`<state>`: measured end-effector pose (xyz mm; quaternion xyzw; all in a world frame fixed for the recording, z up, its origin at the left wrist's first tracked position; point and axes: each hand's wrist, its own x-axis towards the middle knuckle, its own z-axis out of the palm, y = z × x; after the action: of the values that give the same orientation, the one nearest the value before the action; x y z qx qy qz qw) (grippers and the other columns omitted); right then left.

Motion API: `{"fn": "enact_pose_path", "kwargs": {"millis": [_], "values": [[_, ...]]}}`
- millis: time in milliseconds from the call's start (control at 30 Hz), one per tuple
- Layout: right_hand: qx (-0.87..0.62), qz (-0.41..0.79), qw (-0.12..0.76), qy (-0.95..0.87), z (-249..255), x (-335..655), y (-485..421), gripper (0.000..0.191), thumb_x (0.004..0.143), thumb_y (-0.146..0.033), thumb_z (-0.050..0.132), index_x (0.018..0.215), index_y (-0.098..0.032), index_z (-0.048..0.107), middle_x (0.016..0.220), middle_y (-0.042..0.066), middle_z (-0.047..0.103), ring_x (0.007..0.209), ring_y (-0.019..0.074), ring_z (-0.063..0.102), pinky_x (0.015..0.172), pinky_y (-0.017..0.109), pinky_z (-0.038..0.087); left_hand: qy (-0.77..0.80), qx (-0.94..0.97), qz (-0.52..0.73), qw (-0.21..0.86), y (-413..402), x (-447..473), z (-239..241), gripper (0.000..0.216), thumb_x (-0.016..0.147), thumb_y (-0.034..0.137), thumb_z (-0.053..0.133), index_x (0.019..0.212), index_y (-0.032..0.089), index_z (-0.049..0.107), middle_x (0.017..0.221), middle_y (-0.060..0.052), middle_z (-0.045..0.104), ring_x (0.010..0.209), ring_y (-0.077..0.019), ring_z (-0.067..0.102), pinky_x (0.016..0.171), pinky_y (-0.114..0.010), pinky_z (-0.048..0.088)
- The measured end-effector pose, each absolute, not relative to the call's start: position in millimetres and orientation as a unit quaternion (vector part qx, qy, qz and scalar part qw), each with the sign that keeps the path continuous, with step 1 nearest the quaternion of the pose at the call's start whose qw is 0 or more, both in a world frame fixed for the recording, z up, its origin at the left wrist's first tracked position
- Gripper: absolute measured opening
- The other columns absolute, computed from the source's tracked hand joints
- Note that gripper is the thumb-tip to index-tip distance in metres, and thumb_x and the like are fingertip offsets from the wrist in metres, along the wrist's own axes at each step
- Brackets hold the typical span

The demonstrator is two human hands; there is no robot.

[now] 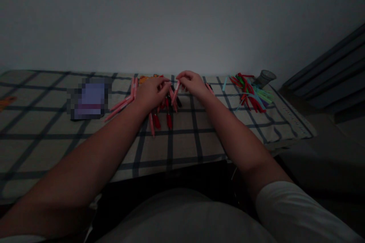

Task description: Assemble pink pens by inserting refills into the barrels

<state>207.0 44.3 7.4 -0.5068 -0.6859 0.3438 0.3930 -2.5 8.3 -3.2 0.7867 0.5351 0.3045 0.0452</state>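
Note:
My right hand (pixel 192 82) pinches a pink pen (pixel 176 90) near its upper end, its other end slanting down over a pile of pens. Close by on the left, my left hand (pixel 154 90) is closed, thumb and fingertips together over the pile; what it grips is hard to make out in the dim light. Below the hands lie several pens, among them a red pen (pixel 169 120) and a pink pen (pixel 151 124). More pink pens (pixel 119 105) rest left of my left wrist, partly behind the forearm.
A blurred-out phone-like object (pixel 90 98) lies at the left on the checked cloth (pixel 182 148). Colourful strips (pixel 251 93) are heaped at the right beside a tipped clear cup (pixel 265 78). Something orange (pixel 7 101) is at the far left. A wall stands behind the table.

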Motion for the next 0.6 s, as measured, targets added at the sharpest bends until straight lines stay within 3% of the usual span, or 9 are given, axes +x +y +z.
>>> {"fn": "enact_pose_path", "kwargs": {"millis": [100, 367, 500, 600], "values": [[-0.497, 0.367, 0.407, -0.673, 12, 198, 34, 0.017, 0.105, -0.018, 0.059, 0.111, -0.022, 0.074, 0.105, 0.002, 0.079, 0.085, 0.0133, 0.071, 0.078, 0.022, 0.057, 0.545, 0.772, 0.321, 0.066, 3, -1, 0, 0.064, 0.111, 0.060, 0.055, 0.153, 0.017, 0.076, 0.125, -0.014, 0.086, 0.109, -0.0306, 0.077, 0.093, -0.040, 0.056], [-0.472, 0.391, 0.405, -0.678, 7, 187, 27, 0.015, 0.107, -0.020, 0.063, 0.111, -0.022, 0.078, 0.114, 0.005, 0.084, 0.095, 0.0143, 0.077, 0.087, 0.025, 0.063, 0.557, 0.782, 0.275, 0.044, 7, 0, -2, 0.054, 0.113, 0.055, 0.054, 0.147, 0.025, 0.083, 0.115, -0.010, 0.087, 0.101, -0.0291, 0.077, 0.090, -0.040, 0.055], [-0.464, 0.414, 0.462, -0.633, -6, 186, 41, 0.004, 0.106, -0.019, 0.070, 0.108, -0.023, 0.070, 0.101, 0.001, 0.082, 0.073, 0.0103, 0.070, 0.070, 0.021, 0.058, 0.560, 0.780, 0.279, 0.022, 9, 0, -3, 0.054, 0.115, 0.054, 0.050, 0.140, 0.024, 0.087, 0.120, -0.013, 0.088, 0.110, -0.0337, 0.079, 0.091, -0.042, 0.056], [-0.420, 0.442, 0.521, -0.598, -14, 187, 51, 0.015, 0.109, -0.033, 0.075, 0.110, -0.027, 0.062, 0.095, -0.002, 0.081, 0.061, 0.0080, 0.063, 0.058, 0.018, 0.050, 0.541, 0.785, 0.301, 0.016, 10, -2, -5, 0.051, 0.114, 0.049, 0.051, 0.141, 0.023, 0.086, 0.123, -0.013, 0.088, 0.114, -0.0329, 0.078, 0.095, -0.041, 0.056]]}}
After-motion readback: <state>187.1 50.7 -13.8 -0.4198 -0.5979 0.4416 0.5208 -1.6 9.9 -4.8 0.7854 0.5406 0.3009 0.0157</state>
